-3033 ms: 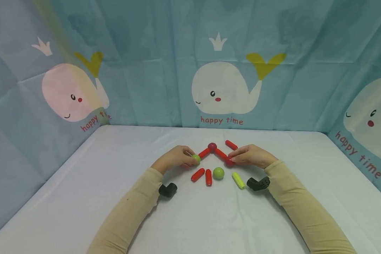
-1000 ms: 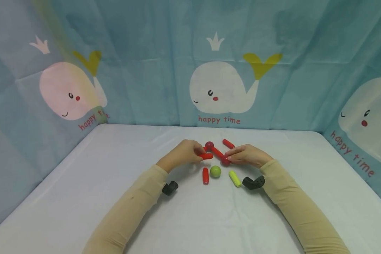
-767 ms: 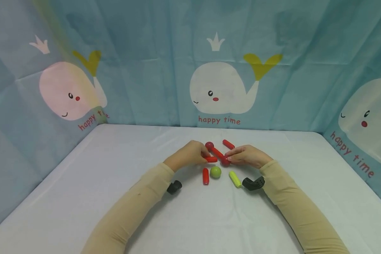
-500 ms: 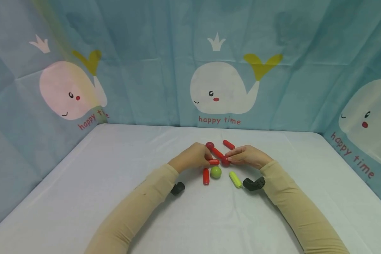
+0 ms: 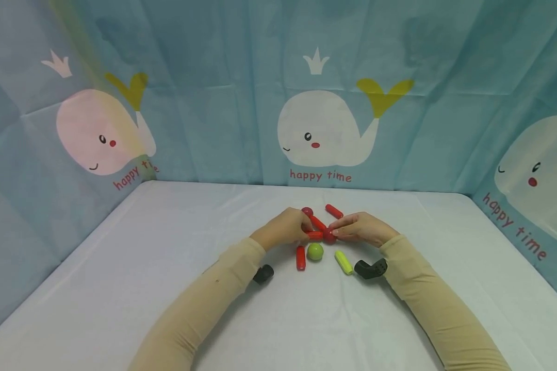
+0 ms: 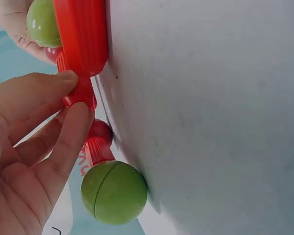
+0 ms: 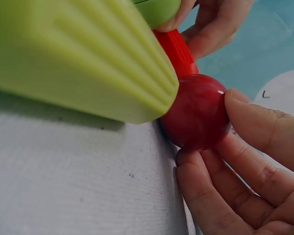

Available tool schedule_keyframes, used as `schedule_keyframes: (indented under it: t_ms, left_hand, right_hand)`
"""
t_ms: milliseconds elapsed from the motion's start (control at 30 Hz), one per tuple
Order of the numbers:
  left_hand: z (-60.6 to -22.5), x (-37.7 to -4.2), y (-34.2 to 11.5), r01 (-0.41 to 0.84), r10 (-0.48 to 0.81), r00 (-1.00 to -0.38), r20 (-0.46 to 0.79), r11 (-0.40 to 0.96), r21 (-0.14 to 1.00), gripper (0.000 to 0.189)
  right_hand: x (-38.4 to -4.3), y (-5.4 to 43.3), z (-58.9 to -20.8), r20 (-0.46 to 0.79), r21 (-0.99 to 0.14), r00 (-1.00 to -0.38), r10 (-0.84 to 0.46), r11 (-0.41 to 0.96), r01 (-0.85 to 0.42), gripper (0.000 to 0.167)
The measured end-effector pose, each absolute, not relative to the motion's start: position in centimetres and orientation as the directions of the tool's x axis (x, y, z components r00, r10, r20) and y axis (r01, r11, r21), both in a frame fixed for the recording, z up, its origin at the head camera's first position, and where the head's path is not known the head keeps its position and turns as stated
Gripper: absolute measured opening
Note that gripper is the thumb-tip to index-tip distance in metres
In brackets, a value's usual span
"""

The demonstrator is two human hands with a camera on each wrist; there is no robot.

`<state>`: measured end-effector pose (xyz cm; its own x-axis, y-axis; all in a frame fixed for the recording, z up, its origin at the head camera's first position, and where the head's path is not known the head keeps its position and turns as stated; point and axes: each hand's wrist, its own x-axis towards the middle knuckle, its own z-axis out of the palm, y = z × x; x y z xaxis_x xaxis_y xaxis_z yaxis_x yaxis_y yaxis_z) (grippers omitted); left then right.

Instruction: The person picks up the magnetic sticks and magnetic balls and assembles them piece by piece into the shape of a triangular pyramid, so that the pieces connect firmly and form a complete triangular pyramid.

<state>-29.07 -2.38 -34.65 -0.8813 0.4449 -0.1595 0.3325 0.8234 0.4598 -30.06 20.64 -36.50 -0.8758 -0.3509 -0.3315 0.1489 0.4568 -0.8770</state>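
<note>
My left hand (image 5: pixel 285 228) pinches a red rod (image 5: pixel 315 235) between thumb and fingers. That rod's right end meets a red ball (image 5: pixel 329 235), which my right hand (image 5: pixel 364 228) pinches with thumb and fingertips (image 7: pixel 237 105). From this ball another red rod (image 5: pixel 317 222) slants back to a second red ball (image 5: pixel 307 212). In the left wrist view, a further short red rod (image 6: pixel 99 152) runs from a red ball (image 6: pixel 100 131) to a green ball (image 6: pixel 114 192). The head view hides that green ball behind my left hand.
Nearer the person lie a loose red rod (image 5: pixel 300 257), a green ball (image 5: pixel 315 251) and a yellow-green rod (image 5: pixel 343 262). One more red rod (image 5: pixel 334 211) lies behind. Black wrist devices (image 5: pixel 370 268) sit by both sleeves. A whale-print curtain (image 5: pixel 241 129) borders the white table (image 5: pixel 353 324).
The left hand has let go of the green ball, taken up a red rod from the table and brought it rightward to the red ball. The right hand has kept holding that ball.
</note>
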Motion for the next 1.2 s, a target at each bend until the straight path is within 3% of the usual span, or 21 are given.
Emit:
schedule_keyframes:
  t_ms: [300,500,767,1200]
  left_hand:
    - [-34.2,-28.6,-6.4,0.157,0.258,-0.964,-0.061,0.740,0.654,0.036]
    - [-35.5,-29.1,-9.2,0.027,0.216,-0.962,-0.167,0.684,0.729,0.049]
    - [-36.2,-29.0,-9.5,-0.063,0.213,-0.950,-0.230,0.590,0.805,0.039]
    - [-36.2,-28.4,-8.8,-0.067,0.210,-0.948,-0.241,0.607,0.792,0.030]
  right_hand:
    - [-30.1,20.3,-36.6,-0.321,-0.883,-0.869,-0.375,0.449,0.133,0.036]
    - [-29.8,20.5,-36.2,-0.319,-0.884,-0.869,-0.378,0.450,0.129,0.037]
    - [-29.4,20.1,-35.8,-0.314,-0.871,-0.885,-0.344,0.475,0.124,0.040]
    - [-29.2,19.4,-36.0,-0.312,-0.852,-0.898,-0.310,0.509,0.121,0.035]
